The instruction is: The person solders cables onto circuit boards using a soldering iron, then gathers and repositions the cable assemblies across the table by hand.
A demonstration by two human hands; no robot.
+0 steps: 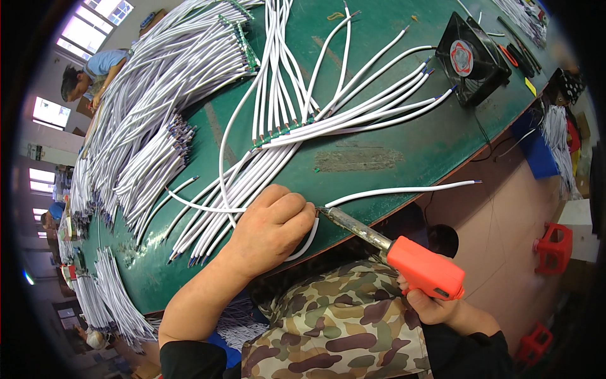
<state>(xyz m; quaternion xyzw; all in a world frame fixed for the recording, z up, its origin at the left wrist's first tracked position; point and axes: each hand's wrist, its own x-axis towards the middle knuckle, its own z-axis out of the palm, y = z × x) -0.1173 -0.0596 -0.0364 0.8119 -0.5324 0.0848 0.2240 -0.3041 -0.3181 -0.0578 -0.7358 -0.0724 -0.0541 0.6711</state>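
Observation:
My right hand [432, 306] grips a soldering iron [426, 266] by its red-orange handle. Its metal barrel points up and left, the tip close by my left fingertips. My left hand [271, 227] is closed in a pinch at the front of the green table, on a white cable [208, 207] that runs in from the left. A short loop of white cable [309, 243] hangs below these fingers. From beside the iron's tip another white cable [404, 191] stretches right to a blue-tipped end. My fingers hide the exact joint.
White cables joined at small green boards [278, 134] lie across the green table [372, 161]. A large heap of cables [158, 69] covers the left side. At the back right stands a black fan [470, 60]. Red stools [554, 247] stand on the floor; another person [101, 69] works far left.

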